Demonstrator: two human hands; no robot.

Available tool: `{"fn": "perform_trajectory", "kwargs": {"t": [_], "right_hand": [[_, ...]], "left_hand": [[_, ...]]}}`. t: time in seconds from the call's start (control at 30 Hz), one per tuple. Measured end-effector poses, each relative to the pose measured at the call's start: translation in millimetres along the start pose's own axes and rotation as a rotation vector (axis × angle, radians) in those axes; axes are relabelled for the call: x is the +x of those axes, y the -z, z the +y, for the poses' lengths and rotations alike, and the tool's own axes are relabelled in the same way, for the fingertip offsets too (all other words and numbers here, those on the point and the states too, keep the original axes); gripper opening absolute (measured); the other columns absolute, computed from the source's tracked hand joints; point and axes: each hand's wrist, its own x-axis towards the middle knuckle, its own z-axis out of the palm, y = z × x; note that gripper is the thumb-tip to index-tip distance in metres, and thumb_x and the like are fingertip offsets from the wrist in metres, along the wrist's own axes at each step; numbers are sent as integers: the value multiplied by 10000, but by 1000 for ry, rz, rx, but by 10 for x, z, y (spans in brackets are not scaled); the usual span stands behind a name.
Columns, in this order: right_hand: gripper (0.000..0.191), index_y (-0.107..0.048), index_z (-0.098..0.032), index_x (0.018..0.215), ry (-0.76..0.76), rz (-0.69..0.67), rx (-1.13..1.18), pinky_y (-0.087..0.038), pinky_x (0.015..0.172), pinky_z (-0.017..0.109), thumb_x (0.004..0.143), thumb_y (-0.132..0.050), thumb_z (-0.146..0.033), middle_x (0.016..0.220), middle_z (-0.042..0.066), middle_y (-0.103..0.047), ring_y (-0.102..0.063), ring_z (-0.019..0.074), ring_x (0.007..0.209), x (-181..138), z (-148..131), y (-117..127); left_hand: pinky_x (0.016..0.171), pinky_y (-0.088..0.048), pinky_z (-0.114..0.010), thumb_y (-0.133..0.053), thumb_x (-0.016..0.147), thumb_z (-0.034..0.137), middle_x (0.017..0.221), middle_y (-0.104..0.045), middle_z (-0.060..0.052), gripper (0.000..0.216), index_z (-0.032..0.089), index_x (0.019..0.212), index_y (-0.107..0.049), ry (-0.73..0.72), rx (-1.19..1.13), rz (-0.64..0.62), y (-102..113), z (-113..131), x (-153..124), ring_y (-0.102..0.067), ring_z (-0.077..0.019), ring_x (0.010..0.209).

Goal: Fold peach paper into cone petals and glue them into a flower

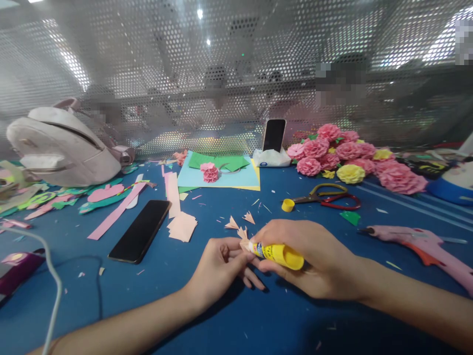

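Between the thumb and fingers of my left hand is a small folded piece of peach paper. My right hand grips a yellow glue stick, its tip against that paper. Two more folded peach pieces lie just beyond my hands. Left of them is a stack of peach paper squares, with a peach paper strip behind it. The glue stick's yellow cap sits near the red-and-yellow-handled scissors.
A black phone lies at left, near a white cable and a pale backpack. A pink glue gun rests at right. Pink and yellow paper flowers, coloured sheets and a propped phone stand before a perforated metal screen.
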Motion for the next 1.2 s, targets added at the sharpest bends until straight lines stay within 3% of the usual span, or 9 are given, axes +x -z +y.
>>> {"fn": "perform_trajectory", "kwargs": {"t": [0.13,0.37,0.57,0.87,1.2], "right_hand": [[243,-496,-203,1121,20,66,5,-512,804,278,902,-599,-179,996,73,-679,-654,173,930,7,-22,15],[241,-527,-199,1130,16,16,42,-514,850,272,901,-595,-167,1040,76,-691,-660,162,971,21,-16,-16],[207,-550,-181,1116,-23,13,49,-513,833,258,915,-603,-192,1012,72,-694,-667,159,935,32,-14,-19],[301,-510,-196,1114,-35,166,33,-506,837,244,859,-662,-146,1009,51,-672,-655,155,925,21,-39,30],[233,-508,-192,1109,30,98,11,-517,814,256,903,-618,-187,988,57,-681,-659,159,912,3,-17,-17]], "left_hand": [[510,-487,-206,-691,800,514,696,-722,-97,439,78,849,-667,14,1,9,-7,17,1,-709,-163,544],[538,-497,-209,-658,832,519,678,-717,-81,427,93,853,-673,-3,36,7,-13,-7,-17,-711,-163,562],[553,-493,-214,-642,850,511,797,-727,-119,429,85,886,-679,-4,36,-17,-1,-2,-16,-709,-160,589],[550,-487,-226,-618,868,517,671,-671,-68,416,101,850,-632,-72,-51,-43,0,10,-36,-657,-145,559],[563,-495,-223,-561,915,484,650,-675,-69,398,93,873,-620,-73,-19,-57,-12,33,-37,-645,-138,552]]}}
